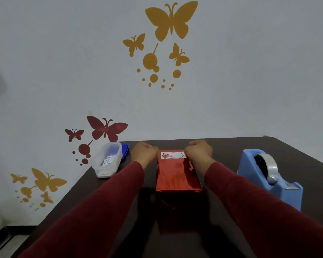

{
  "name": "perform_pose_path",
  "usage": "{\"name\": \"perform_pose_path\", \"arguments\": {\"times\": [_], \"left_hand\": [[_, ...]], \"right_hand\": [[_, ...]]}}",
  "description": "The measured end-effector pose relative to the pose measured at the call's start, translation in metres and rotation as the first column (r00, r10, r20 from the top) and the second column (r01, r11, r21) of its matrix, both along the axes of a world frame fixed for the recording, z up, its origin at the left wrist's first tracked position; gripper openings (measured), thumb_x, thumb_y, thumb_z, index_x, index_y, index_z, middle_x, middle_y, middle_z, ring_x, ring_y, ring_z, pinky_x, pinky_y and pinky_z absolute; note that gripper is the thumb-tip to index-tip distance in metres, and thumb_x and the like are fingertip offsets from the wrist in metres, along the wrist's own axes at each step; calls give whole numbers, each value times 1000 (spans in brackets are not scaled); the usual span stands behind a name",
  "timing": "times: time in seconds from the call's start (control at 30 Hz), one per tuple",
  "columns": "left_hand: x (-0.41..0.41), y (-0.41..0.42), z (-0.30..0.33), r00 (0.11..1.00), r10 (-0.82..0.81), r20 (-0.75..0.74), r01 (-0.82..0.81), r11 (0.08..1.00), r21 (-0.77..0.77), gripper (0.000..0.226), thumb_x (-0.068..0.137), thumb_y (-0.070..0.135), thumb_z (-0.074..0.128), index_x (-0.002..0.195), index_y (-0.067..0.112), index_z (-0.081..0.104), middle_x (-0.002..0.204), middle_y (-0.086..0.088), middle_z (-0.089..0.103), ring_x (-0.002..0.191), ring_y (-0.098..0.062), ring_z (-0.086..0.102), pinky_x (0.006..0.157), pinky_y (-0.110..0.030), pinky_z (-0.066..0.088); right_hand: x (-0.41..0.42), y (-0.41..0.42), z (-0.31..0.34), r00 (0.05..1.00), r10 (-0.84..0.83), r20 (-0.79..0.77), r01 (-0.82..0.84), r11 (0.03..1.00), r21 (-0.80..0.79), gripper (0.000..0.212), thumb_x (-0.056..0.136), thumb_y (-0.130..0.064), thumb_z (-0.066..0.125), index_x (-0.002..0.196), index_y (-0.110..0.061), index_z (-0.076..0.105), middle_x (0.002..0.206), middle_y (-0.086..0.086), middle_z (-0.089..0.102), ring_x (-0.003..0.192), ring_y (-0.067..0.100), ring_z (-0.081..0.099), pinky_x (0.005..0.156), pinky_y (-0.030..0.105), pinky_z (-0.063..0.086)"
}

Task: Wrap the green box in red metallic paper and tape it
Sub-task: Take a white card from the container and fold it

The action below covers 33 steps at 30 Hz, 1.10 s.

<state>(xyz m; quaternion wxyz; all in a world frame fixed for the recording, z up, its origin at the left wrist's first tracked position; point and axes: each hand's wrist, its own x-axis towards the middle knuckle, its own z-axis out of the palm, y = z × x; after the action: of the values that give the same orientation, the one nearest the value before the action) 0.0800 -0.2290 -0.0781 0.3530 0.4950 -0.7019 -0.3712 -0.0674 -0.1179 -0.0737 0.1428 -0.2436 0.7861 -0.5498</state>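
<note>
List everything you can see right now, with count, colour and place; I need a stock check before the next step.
wrapped box: one, red metallic, table centre, between the hands
label: one, white, box top, far end
tape dispenser: one, light blue, right of the box
plastic container: one, clear, left of the box, cards inside
lid: one, blue, behind the container
table: one, dark brown
butterfly decals: several, gold and red, wall
left hand: fisted, beside the box
right hand: fisted, at the box's far right edge

red metallic-paper-wrapped box (177,174) upright mid dark table (222,148) | left hand (144,152), right hand (199,150) fisted beside far end | white label (172,155) on top
</note>
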Motion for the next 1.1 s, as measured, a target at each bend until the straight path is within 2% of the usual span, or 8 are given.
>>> {"name": "perform_pose_path", "arguments": {"times": [0.1,0.23,0.4,0.5,0.7,0.8,0.97,1.1], "left_hand": [[-3,4,-7,981,-71,-178,97,986,138,26,80,39,76,80,16,65,89,-2,70,82,-19,65,89,-45,59],[-16,3,-19,983,-128,-134,156,962,223,36,84,38,78,103,7,76,94,-6,76,82,-23,74,77,-36,63],[-18,1,-26,984,-37,-173,85,957,278,38,96,39,59,102,5,75,104,-12,76,99,-31,72,96,-41,57],[-18,-3,-31,971,-99,-217,170,925,339,45,75,50,74,96,11,77,95,-10,79,89,-30,76,91,-46,61],[-11,-10,-31,960,-112,-255,199,915,351,39,93,42,56,102,6,71,102,-12,75,98,-32,72,102,-49,55],[9,-9,-9,953,-137,-269,212,938,275,27,98,35,53,82,15,63,96,-8,67,94,-27,63,106,-50,51],[56,-24,21,940,-108,-325,136,988,66,19,98,16,58,84,10,70,94,-6,74,88,-20,68,85,-35,55],[105,-56,25,996,87,-28,-91,971,-222,20,93,20,58,87,16,77,97,2,76,92,-15,66,76,-25,46]], "right_hand": [[-2,-6,-5,1000,25,-8,-25,999,21,37,88,-23,71,123,-11,71,116,6,69,109,27,69,95,36,58],[0,-9,-12,995,102,-12,-100,991,83,22,91,-32,73,102,-14,79,96,2,68,102,24,68,93,31,55],[-6,-15,-13,996,74,-53,-65,987,149,30,100,-31,52,104,-12,75,117,10,73,110,30,68,81,27,47],[-5,-11,-12,996,88,-25,-83,987,139,32,93,-44,67,99,-14,77,91,5,71,85,22,68,74,28,51],[-5,-8,-5,966,78,-245,-34,983,180,29,100,-22,51,102,-9,78,110,15,73,108,36,68,82,29,49],[6,-13,5,918,99,-385,-83,995,58,31,98,-18,52,82,0,71,90,20,75,87,39,69,69,34,53],[50,-49,28,904,277,-326,-297,955,-12,26,96,-14,56,95,-3,80,103,16,79,103,29,71,77,30,56],[80,-105,26,898,411,-160,-411,911,35,9,87,-12,71,88,-11,80,94,10,80,97,26,76,91,38,62]]}}
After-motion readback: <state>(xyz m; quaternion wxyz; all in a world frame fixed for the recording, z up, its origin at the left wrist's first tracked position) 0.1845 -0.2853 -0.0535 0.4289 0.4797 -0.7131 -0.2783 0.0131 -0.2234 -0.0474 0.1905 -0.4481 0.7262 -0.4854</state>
